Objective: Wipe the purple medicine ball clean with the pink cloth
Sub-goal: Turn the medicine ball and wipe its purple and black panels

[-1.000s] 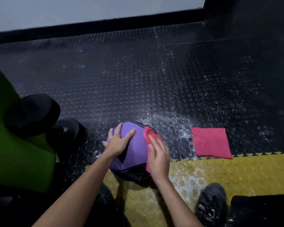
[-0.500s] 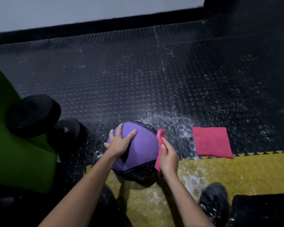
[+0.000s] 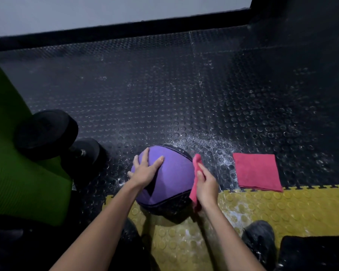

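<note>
**— How are the hands placed?**
— The left hand (image 3: 145, 170) lies flat on the upper left of the purple medicine ball (image 3: 174, 178), fingers straight and spread. The right hand (image 3: 205, 184) grips the pink cloth (image 3: 196, 162), thumb along it, and presses it against the ball's right side.

**— Where is the ball?**
— It sits directly in front of the person, across the seam where a black studded rubber floor (image 3: 164, 94) meets a yellow studded mat (image 3: 282, 208).

**— What else is nearby?**
— A second folded cloth (image 3: 257, 169), the same pink, lies flat on the black floor to the right, apart from the ball. White flecks (image 3: 207, 143) speckle the floor between them. A black dumbbell (image 3: 47, 133) rests to the left, beside a green mat (image 3: 18, 173). A pale wall (image 3: 106, 10) runs along the far edge.
</note>
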